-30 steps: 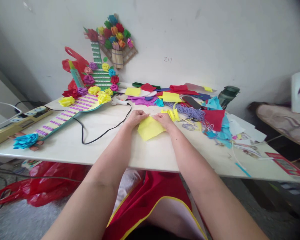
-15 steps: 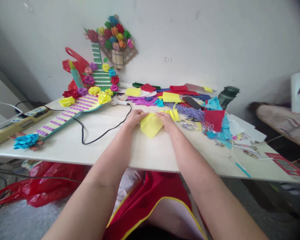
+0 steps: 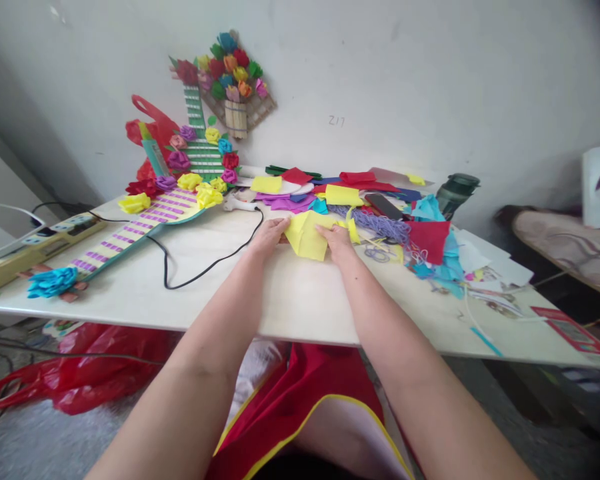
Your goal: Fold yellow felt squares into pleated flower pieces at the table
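Note:
Between my hands, just above the white table, is a sheet of yellow crepe paper with crease lines across it. My left hand pinches its left edge, with the fingertips partly behind the paper. At the right edge, my right hand grips it between thumb and fingers. Yellow paper strips lie just beyond my right hand. A white glue gun with a black cord rests behind my left hand.
Coloured paper sheets, purple string and a dark bottle are at the back right. A flower-trimmed guitar-shaped craft lies on the left near a power strip. The black cord loops across the table.
The yellow paper has turned from a corner-down position and spread wider between my hands. Both hands still hold it and have shifted only slightly.

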### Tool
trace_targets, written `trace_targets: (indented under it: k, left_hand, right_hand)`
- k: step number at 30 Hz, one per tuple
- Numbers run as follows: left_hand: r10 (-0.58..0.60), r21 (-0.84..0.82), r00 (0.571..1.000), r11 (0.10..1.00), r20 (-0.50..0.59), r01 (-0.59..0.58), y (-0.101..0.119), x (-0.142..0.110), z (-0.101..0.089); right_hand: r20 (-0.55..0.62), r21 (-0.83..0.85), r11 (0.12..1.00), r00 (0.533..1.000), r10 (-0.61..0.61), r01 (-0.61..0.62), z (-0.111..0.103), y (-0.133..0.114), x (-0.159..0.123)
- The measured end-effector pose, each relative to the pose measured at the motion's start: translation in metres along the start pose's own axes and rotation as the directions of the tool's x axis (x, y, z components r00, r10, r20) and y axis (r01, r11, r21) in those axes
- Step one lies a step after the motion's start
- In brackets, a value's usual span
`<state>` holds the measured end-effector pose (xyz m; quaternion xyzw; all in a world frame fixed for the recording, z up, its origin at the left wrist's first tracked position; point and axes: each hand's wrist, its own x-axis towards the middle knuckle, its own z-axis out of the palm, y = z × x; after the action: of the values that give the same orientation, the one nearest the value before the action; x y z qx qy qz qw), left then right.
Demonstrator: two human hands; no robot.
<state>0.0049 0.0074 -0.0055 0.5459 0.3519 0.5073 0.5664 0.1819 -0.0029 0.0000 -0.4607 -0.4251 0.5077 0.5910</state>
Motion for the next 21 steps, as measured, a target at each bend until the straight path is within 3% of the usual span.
trace_targets:
  k: [5,12,21]
  left_hand:
    - [-0.031,-0.012,1.0,0.999,-0.003,0.031,0.004,-0.005,0.004]
    - [-0.112,-0.039,0.993,0.993,-0.047,0.11,0.012,-0.007,0.003]
    - [-0.023,0.089,0.989,0.995,-0.146,0.036,0.011,-0.008,-0.001]
  right_hand:
    - [-0.063,-0.043,0.999,0.998,-0.024,0.021,-0.001,-0.001,0.0]
    - [-0.045,-0.016,0.999,0.998,-0.04,0.039,-0.002,0.0,0.002]
    - [-0.025,0.035,0.999,1.0,-0.01,0.011,-0.003,0.001,0.003]
